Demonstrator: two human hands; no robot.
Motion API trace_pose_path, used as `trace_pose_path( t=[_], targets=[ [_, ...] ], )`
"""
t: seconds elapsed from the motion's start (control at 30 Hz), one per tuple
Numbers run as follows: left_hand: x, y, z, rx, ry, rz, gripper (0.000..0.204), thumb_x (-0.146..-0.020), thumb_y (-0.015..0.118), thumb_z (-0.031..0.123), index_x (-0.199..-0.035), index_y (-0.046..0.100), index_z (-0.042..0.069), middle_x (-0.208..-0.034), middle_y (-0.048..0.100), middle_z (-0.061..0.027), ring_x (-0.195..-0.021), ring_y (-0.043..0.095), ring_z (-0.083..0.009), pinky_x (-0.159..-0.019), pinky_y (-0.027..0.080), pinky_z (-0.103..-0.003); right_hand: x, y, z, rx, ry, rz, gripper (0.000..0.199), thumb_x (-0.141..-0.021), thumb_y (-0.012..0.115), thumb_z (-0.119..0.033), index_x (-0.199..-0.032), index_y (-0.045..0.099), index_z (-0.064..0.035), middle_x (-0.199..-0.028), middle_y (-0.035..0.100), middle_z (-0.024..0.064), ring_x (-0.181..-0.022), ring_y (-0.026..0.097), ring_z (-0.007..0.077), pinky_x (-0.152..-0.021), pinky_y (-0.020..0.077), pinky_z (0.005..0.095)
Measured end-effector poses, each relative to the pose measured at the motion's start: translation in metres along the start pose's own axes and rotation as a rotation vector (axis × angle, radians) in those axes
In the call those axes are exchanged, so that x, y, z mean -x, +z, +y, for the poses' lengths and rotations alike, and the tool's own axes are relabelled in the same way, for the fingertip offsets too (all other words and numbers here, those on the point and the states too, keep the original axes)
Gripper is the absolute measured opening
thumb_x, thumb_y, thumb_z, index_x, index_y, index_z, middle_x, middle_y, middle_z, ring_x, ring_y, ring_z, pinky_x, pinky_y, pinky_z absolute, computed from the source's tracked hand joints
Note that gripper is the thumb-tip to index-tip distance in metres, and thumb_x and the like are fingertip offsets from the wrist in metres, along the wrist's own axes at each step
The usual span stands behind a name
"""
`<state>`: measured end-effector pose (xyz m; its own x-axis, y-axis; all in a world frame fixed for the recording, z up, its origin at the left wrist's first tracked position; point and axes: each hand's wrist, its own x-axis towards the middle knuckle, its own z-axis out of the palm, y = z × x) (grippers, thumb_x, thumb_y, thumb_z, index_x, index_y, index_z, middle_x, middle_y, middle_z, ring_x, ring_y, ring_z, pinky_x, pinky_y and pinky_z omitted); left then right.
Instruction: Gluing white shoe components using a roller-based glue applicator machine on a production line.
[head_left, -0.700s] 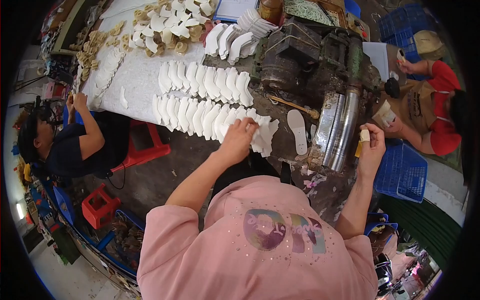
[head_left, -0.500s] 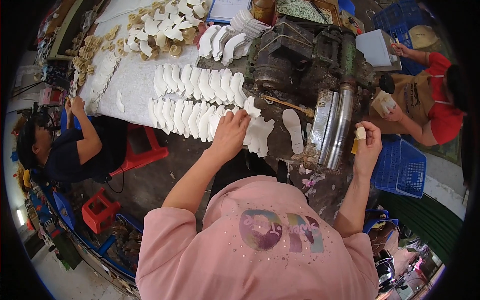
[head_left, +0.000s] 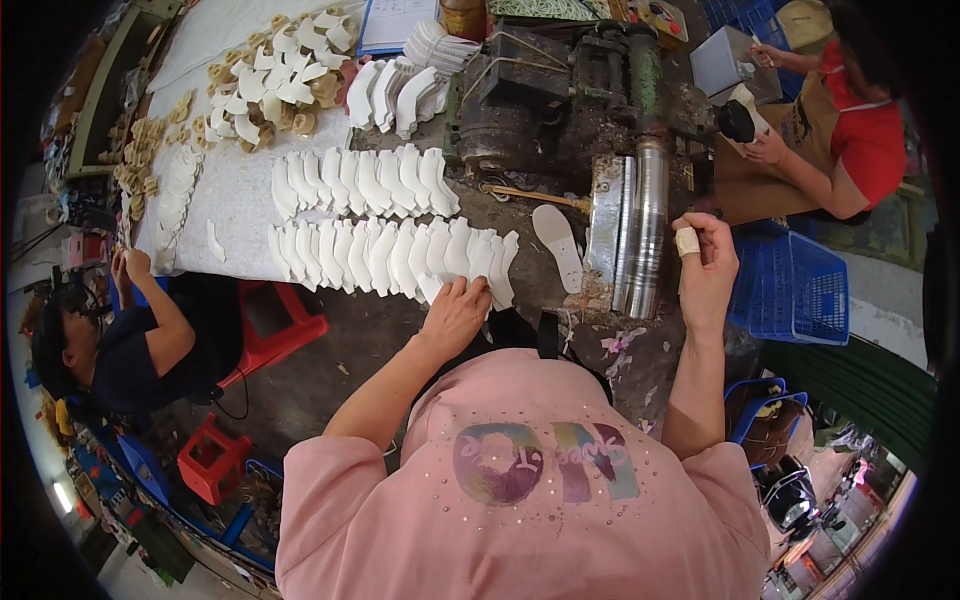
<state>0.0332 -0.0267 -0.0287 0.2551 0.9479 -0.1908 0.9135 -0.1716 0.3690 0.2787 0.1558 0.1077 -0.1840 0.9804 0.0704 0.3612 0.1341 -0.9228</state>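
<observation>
My left hand [head_left: 458, 312] is at the near edge of the front row of white curved flat pieces [head_left: 380, 258]. Its fingers are bent and pressed together on a white curved piece [head_left: 428, 288] that sticks out toward me. The row's pieces overlap like shingles, and a second row [head_left: 365, 180] lies behind it. On the right, my right hand [head_left: 708, 262] is raised beside the shiny metal rollers [head_left: 645, 225] of a greasy machine. A beige wrap [head_left: 687, 241] covers one of its fingers. The fingers curl inward; what they hold, if anything, is hidden.
A white sole-shaped piece [head_left: 558, 246] lies left of the rollers. Stacked white pieces [head_left: 400, 95] and a heap of beige and white parts [head_left: 285, 75] fill the far table. Co-workers sit left and right. A blue crate [head_left: 790, 290] and red stools [head_left: 213, 458] stand on the floor.
My left hand has come nearer to me, and the loose pieces at the row's right end now lie in line. The view has shifted. The right-hand co-worker has turned a held piece.
</observation>
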Motion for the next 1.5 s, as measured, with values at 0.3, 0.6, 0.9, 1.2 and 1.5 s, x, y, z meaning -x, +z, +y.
trace_pose_path(
  t=[0.3, 0.6, 0.9, 1.2, 1.5],
  targets=[
    [-0.014, -0.071, -0.007, 0.684, -0.064, -0.011, 0.044, -0.073, 0.061, -0.002, -0.116, 0.055, 0.006, -0.110, 0.049, -0.0107, -0.106, 0.049, -0.0219, -0.091, 0.041, -0.033, 0.014, 0.012, -0.038, -0.108, -0.102, -0.061, 0.015, -0.085, 0.055, 0.003, -0.099, 0.056, -0.0018, -0.092, 0.057, 0.0042, -0.086, 0.055, 0.0122, -0.078, 0.0434, 0.0241],
    [-0.062, -0.149, 0.065, 1.884, 0.284, 0.450, 0.038, -0.089, 0.059, 0.019, -0.122, 0.047, 0.003, -0.129, 0.042, -0.0132, -0.115, 0.048, -0.0214, -0.093, 0.044, -0.034, 0.034, 0.086, -0.067, 0.162, -0.459, -0.105, 0.023, -0.076, 0.066, -0.006, -0.099, 0.061, -0.0062, -0.106, 0.053, 0.0101, -0.100, 0.045, 0.0288, -0.086, 0.0352, 0.0413],
    [-0.074, -0.140, 0.080, 1.711, 0.246, 0.539, 0.037, -0.094, 0.051, 0.014, -0.128, 0.042, 0.002, -0.124, 0.042, -0.0087, -0.114, 0.043, -0.0157, -0.098, 0.034, -0.030, 0.028, 0.080, -0.058, 0.119, -0.499, 0.040, 0.017, -0.077, 0.065, -0.005, -0.092, 0.059, -0.0057, -0.105, 0.053, 0.0116, -0.096, 0.048, 0.0286, -0.083, 0.0369, 0.0403],
    [-0.078, -0.142, 0.087, 1.698, 0.160, 0.537, 0.037, -0.094, 0.050, 0.014, -0.129, 0.041, 0.002, -0.121, 0.042, -0.0090, -0.112, 0.044, -0.0162, -0.098, 0.034, -0.030, 0.023, 0.073, -0.055, 0.158, -0.482, -0.013, 0.017, -0.077, 0.065, -0.007, -0.093, 0.057, -0.0068, -0.104, 0.051, 0.0098, -0.095, 0.046, 0.0281, -0.084, 0.0331, 0.0429],
    [-0.083, -0.139, 0.079, 1.455, 0.186, 0.576, 0.042, -0.094, 0.049, 0.010, -0.133, 0.034, 0.003, -0.125, 0.045, -0.0093, -0.114, 0.045, -0.0163, -0.099, 0.035, -0.031, 0.030, 0.072, -0.063, 0.204, -0.441, 0.015, 0.024, -0.083, 0.060, -0.012, -0.107, 0.061, -0.0076, -0.108, 0.050, 0.0102, -0.099, 0.043, 0.0287, -0.086, 0.0309, 0.0420]
  ],
)
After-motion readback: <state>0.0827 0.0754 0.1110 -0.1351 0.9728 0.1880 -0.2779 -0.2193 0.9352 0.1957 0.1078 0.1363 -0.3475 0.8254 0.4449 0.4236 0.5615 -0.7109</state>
